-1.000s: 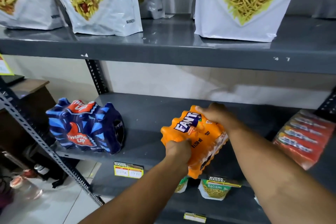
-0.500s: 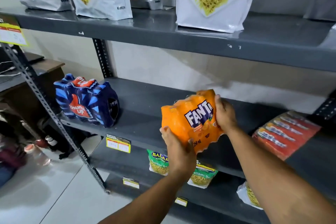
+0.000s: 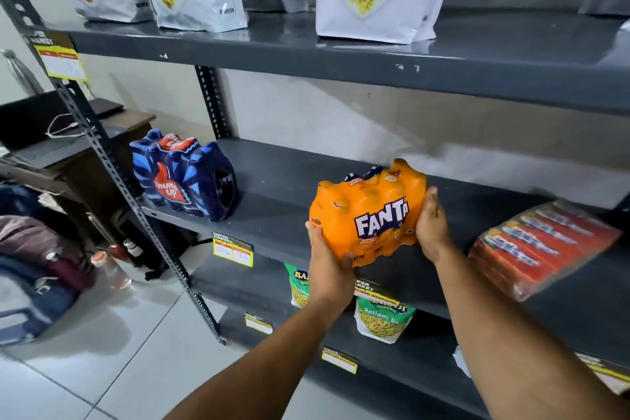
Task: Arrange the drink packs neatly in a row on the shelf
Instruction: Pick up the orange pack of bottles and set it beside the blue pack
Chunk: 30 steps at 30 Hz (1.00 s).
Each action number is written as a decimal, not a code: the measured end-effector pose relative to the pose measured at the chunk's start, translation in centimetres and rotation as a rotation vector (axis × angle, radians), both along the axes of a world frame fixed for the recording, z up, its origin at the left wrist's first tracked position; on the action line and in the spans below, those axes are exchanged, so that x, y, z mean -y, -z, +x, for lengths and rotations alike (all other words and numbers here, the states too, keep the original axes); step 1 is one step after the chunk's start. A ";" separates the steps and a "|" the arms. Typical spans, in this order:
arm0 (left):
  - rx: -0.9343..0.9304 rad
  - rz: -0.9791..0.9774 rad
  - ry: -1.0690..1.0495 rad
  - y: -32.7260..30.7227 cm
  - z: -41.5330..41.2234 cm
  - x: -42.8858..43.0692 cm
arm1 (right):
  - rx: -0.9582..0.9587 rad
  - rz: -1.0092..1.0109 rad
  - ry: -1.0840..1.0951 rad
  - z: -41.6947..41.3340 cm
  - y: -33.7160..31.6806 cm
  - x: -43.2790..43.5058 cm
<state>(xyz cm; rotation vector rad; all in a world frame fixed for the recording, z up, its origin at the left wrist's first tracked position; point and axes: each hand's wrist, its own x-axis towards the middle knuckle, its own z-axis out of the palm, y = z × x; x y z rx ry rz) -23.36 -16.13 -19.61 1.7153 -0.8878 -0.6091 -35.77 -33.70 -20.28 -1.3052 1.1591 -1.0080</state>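
While both hands grip it, here's the layout:
Fanta pack [image 3: 366, 211]: upright at middle shelf [image 3: 283, 187] front edge
Left hand [image 3: 329, 264]: curled under lower-left corner — holding
Right hand [image 3: 433, 225]: flat-ish, clamped against right side

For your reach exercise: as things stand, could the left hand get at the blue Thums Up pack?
Probably not at once: the left hand is gripping the Fanta pack along with the right hand. The shelf between it and the Thums Up pack is bare.
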 end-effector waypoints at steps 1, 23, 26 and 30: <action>0.022 -0.009 -0.016 0.1 0.1 0.1 | 0.000 -0.004 -0.008 -0.1 0.0 0.0; -0.144 0.118 0.363 0.0 11.2 3.1 | -0.063 -0.103 0.185 2.6 0.2 -4.3; -0.138 0.125 0.445 -0.2 13.6 4.3 | -0.084 -0.133 0.243 3.3 0.3 -5.8; -0.193 0.131 0.525 0.1 15.4 5.5 | -0.100 -0.162 0.281 3.6 0.5 -7.0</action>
